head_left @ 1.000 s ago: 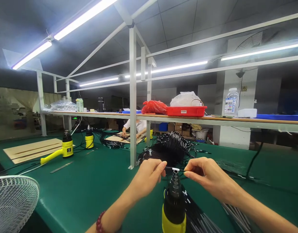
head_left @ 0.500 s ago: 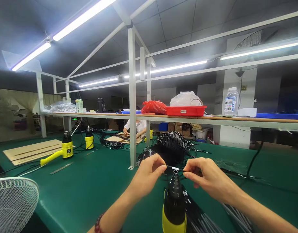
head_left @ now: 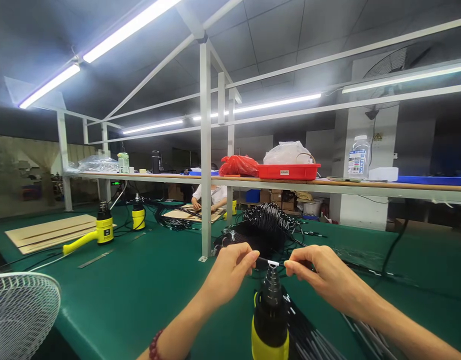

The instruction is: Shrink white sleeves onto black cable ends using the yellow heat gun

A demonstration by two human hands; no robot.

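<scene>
**Both hands pinch a cable right over the heat gun**

And there's the left hand point(head_left: 230, 270), fingers closed on a black cable point(head_left: 262, 261), the right hand point(head_left: 324, 275) pinching the far end, a white sleeve point(head_left: 271, 263) just above the nozzle point(head_left: 271, 290) of the upright heat gun point(head_left: 270, 332)! Open green mat point(head_left: 140, 300) runs left to the bench edge by the fan point(head_left: 20, 315); a cable bundle point(head_left: 262, 235) sits close behind.

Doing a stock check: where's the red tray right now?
In the head view, the red plastic tray sits on the long shelf, right of centre, beside a red bag.
</scene>
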